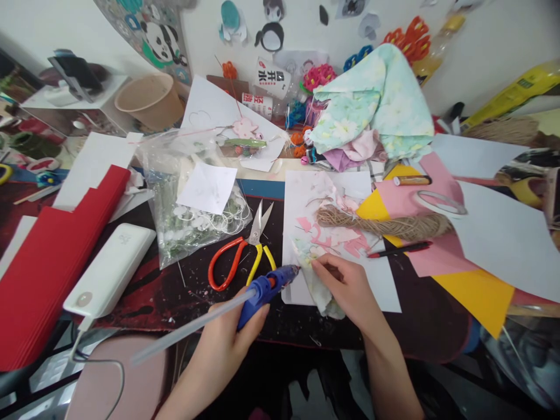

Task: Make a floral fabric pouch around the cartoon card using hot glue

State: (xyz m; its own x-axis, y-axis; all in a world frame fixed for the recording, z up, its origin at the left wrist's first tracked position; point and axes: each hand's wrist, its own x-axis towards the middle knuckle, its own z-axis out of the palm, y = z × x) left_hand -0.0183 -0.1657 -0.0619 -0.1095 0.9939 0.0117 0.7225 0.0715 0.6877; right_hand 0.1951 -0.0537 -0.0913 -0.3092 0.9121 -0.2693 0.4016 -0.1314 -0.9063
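Gripping a blue glue gun [262, 296] by its handle in the left hand [230, 332], with fingers curled round it, and pinching the edge of a pale floral fabric piece [319, 286] between thumb and fingertips of the right hand [347, 286]. Aiming the nozzle [292, 273] at the fabric, just beside the right fingertips; cannot tell contact from a narrow gap there. Seeing a long translucent glue stick [192, 328] jut from the gun's rear, slanting down past the left hand. Resting the fabric on white paper [381, 291] near the front of the counter [420, 315], with its lower end bunched toward the edge. Noting scissors [255, 236] just beyond the gun, with blades parted and pointing away, one handle red and one yellow. Past the right hand, finding pink scraps [339, 238], a hank of brown twine [389, 225] and, near it, a red-and-black pen [400, 249]. Farther right, seeing pink and yellow sheets [481, 294]. On the left, spotting a clear plastic bag [168, 216] with a white slip [207, 188] on top, a white power bank [111, 271] with its cable [86, 325] plugged in, and red folded material [48, 262] beside it.
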